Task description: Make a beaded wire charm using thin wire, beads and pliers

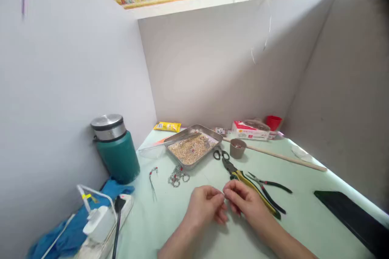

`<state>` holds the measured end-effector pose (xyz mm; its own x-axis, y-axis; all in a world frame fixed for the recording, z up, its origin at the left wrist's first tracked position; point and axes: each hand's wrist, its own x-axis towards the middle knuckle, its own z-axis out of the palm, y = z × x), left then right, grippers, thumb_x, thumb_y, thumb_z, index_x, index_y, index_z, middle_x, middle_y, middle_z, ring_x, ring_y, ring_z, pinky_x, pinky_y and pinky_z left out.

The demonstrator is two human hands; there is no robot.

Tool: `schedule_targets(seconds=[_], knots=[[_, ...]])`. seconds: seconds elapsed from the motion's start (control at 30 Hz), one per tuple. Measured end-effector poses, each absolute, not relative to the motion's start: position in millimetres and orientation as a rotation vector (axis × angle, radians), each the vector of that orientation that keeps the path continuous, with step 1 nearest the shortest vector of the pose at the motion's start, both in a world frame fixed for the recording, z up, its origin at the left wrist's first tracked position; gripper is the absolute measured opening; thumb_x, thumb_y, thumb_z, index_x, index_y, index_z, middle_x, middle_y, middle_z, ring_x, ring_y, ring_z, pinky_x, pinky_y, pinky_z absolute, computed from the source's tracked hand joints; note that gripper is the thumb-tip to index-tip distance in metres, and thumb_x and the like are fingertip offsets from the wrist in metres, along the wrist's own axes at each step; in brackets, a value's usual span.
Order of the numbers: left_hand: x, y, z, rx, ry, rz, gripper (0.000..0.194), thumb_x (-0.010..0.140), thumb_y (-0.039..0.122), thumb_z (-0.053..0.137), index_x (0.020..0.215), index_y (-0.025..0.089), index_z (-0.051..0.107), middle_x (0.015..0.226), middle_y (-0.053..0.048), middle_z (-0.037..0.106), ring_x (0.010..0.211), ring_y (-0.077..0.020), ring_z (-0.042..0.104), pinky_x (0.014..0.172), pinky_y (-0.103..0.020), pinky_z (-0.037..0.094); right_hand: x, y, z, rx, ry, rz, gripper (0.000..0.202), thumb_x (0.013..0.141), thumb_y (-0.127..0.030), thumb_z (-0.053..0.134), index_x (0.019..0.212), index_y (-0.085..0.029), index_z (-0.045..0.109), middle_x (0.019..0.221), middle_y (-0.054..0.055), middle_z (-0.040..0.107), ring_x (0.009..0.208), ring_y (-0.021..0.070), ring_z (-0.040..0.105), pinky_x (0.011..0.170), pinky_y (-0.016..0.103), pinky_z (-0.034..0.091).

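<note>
Left hand (209, 205) beside right hand (244, 198) inside the desk's (306, 220) right edge, I'm pinching both together, contents unclear: probably light, best fingertip-held.

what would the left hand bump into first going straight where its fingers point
Most likely the right hand: the left hand points across at it, and the two nearly meet, though whether they touch is hard to tell.
</note>
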<state>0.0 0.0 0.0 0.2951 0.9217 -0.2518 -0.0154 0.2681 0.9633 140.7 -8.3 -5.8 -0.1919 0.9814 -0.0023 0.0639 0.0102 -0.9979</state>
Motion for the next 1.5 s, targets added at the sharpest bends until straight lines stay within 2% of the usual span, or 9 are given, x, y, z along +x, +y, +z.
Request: schedule_targets(seconds=[0.17,0.33,0.53,0.67,0.9,1.07,1.17,1.33,1.5], knots=[[-0.3,-3.4,1.3,1.166,1.051,0.775,0.030,0.067,0.042,0.054,0.066,0.014,0.047,0.051,0.000,0.054,0.034,-0.0094,0.048,0.035,-0.021,0.037,140.5,-7.9,-2.6,-1.131,-1.359,1.321,0.024,0.077,-0.040,0.054,0.072,-0.018,0.050,0.050,-0.007,0.042,0.045,0.0063,0.036,0.044,0.019,0.028],[-4.4,-4.9,4.4,1.321,1.079,0.777,0.018,0.071,0.033,0.049,0.067,0.017,0.045,0.050,0.004,0.049,0.033,-0.0068,0.041,0.031,-0.018,0.030,142.5,-8.8,-0.6,-1.143,-1.429,1.332,0.027,0.080,-0.043,0.048,0.078,-0.017,0.054,0.048,-0.006,0.045,0.044,0.0075,0.038,0.044,0.020,0.030],[-9.1,-7.1,8.1,1.410,1.005,0.673,0.013,0.073,0.030,0.043,0.071,0.018,0.044,0.055,0.004,0.050,0.036,-0.0068,0.041,0.032,-0.017,0.027,147.8,-6.4,1.2,-1.074,-1.441,1.353,0.029,0.081,-0.043,0.048,0.090,-0.017,0.059,0.065,-0.002,0.051,0.049,0.0075,0.045,0.043,0.020,0.033],[-13.1,-9.8,4.6,1.527,0.991,0.573,0.012,0.072,0.029,0.044,0.068,0.017,0.046,0.055,0.003,0.050,0.038,-0.0068,0.042,0.036,-0.018,0.030,154.4,-3.9,8.3,-1.057,-1.421,1.382,0.031,0.081,-0.042,0.049,0.095,-0.017,0.060,0.074,0.000,0.053,0.050,0.0072,0.047,0.043,0.020,0.034],[-18.1,-15.0,4.8,1.583,0.899,0.296,0.009,0.068,0.026,0.047,0.068,0.017,0.049,0.055,0.002,0.051,0.041,-0.0084,0.044,0.039,-0.019,0.032,164.3,-6.5,19.2,-1.014,-1.387,1.497,0.030,0.080,-0.039,0.052,0.095,-0.015,0.064,0.071,0.000,0.051,0.050,0.0058,0.046,0.043,0.019,0.035],[-18.8,-15.4,6.0,1.615,0.857,0.259,0.008,0.066,0.024,0.049,0.066,0.016,0.051,0.053,0.003,0.051,0.043,-0.0081,0.045,0.043,-0.020,0.035,166.8,-6.7,15.3,-0.903,-1.266,1.629,0.028,0.080,-0.034,0.055,0.099,-0.015,0.062,0.071,0.000,0.050,0.048,0.0046,0.044,0.040,0.018,0.035],[-18.7,-15.2,5.0,1.579,0.846,0.241,0.009,0.066,0.024,0.050,0.067,0.016,0.052,0.054,0.003,0.053,0.044,-0.0082,0.046,0.043,-0.020,0.036,167.6,-4.9,15.2,-0.836,-1.216,1.687,0.023,0.079,-0.031,0.056,0.096,-0.016,0.062,0.070,-0.001,0.049,0.046,0.0038,0.042,0.038,0.017,0.036],[-14.9,-14.9,7.5,1.463,0.880,0.284,0.014,0.067,0.028,0.051,0.069,0.015,0.051,0.055,0.001,0.054,0.039,-0.0073,0.046,0.037,-0.019,0.032,168.7,-0.9,15.9,-0.807,-1.133,1.617,0.016,0.080,-0.030,0.056,0.086,-0.016,0.061,0.068,-0.002,0.050,0.045,0.0034,0.040,0.038,0.017,0.037],[-9.1,-14.5,9.2,1.377,0.883,0.414,0.022,0.067,0.036,0.056,0.071,0.014,0.050,0.057,0.000,0.056,0.039,-0.0073,0.047,0.037,-0.019,0.034,168.1,-2.3,18.9,-0.876,-1.152,1.522,0.019,0.079,-0.033,0.056,0.088,-0.017,0.060,0.068,-0.001,0.052,0.051,0.0060,0.045,0.044,0.018,0.038]])
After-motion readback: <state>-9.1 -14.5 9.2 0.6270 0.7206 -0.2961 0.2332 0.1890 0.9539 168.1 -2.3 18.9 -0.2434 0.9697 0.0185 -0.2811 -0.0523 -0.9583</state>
